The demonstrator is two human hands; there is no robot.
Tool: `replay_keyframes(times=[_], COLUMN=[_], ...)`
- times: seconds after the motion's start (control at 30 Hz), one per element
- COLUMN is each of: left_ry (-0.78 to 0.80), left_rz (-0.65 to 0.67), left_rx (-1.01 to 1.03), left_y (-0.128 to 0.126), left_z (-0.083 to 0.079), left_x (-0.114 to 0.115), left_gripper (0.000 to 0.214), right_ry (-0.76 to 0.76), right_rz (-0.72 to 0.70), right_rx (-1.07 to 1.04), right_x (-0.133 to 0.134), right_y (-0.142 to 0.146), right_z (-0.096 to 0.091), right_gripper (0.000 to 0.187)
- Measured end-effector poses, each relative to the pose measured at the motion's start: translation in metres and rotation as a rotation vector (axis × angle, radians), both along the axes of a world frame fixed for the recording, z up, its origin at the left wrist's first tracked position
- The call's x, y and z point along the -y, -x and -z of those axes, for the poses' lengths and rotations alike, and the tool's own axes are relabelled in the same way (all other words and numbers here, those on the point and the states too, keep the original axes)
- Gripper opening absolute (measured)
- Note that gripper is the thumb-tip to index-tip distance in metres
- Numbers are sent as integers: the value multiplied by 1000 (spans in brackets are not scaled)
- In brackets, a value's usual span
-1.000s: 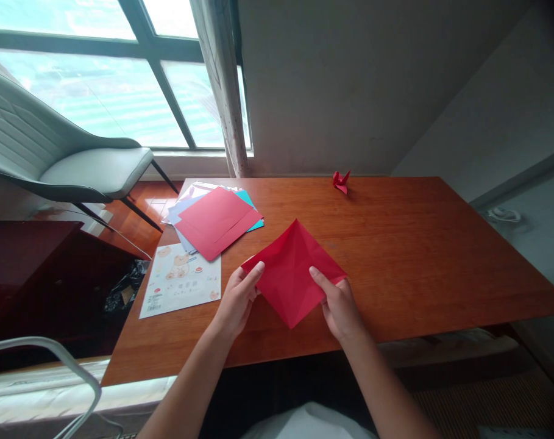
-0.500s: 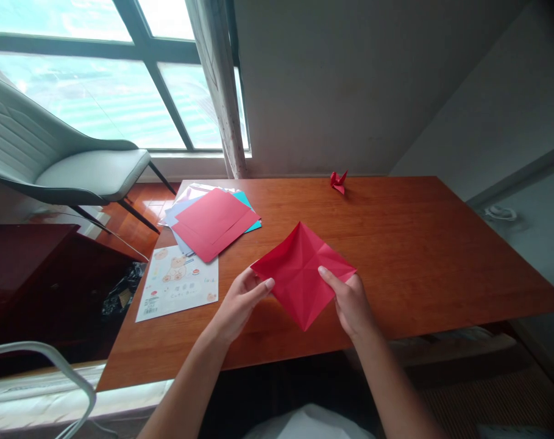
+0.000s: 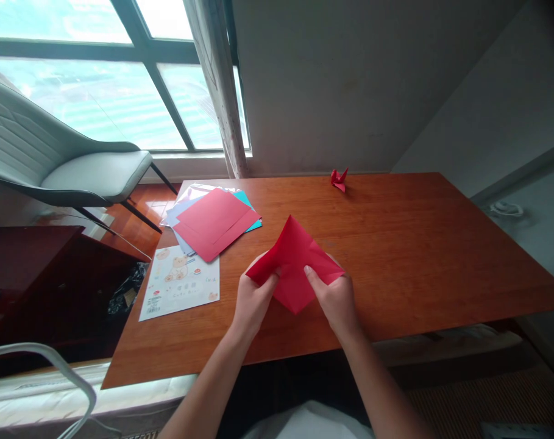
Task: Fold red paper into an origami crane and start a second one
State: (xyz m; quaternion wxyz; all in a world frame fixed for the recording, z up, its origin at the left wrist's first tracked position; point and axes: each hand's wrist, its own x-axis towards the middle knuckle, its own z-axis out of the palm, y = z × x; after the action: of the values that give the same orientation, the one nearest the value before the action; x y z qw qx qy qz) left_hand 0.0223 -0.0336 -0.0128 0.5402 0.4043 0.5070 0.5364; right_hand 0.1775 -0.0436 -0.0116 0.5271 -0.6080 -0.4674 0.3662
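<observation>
A creased square of red origami paper (image 3: 297, 256) is held up over the near part of the table, one corner pointing away and one toward me. My left hand (image 3: 257, 299) grips its left corner, thumb on top and fingers hidden underneath. At the right side my right hand (image 3: 334, 299) pinches the sheet the same way, its thumb pressing on the upper face. The two side corners bend upward, so the sheet bows between my thumbs. Far back on the table sits a small folded red paper crane (image 3: 339, 180).
On the left of the wooden table (image 3: 423, 256) lie a stack of coloured sheets with red paper (image 3: 213, 222) uppermost and a bear-printed card (image 3: 180, 286). A pale chair (image 3: 94, 174) stands by the window. A white curved tube (image 3: 61, 363) is at lower left.
My hands have come closer together and slightly left, with my left thumb now further over the sheet. The paper has gone from nearly flat to bent along its creases.
</observation>
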Motion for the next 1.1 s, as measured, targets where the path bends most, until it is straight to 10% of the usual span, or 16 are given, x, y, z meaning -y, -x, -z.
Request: replay_keyframes(times=[0.37,1.1], left_ry=[-204,-212], left_rz=[-115,-106], left_rx=[-359,-389], left_y=[-17,-23], left_z=[1,0], left_x=[8,3], left_gripper=[48,48], right_ry=[-186,-133], right_rz=[91,11], right_rx=[459,451], right_x=[-1,-5], right_y=[8,3], right_z=[-2,1], right_gripper=[30,53])
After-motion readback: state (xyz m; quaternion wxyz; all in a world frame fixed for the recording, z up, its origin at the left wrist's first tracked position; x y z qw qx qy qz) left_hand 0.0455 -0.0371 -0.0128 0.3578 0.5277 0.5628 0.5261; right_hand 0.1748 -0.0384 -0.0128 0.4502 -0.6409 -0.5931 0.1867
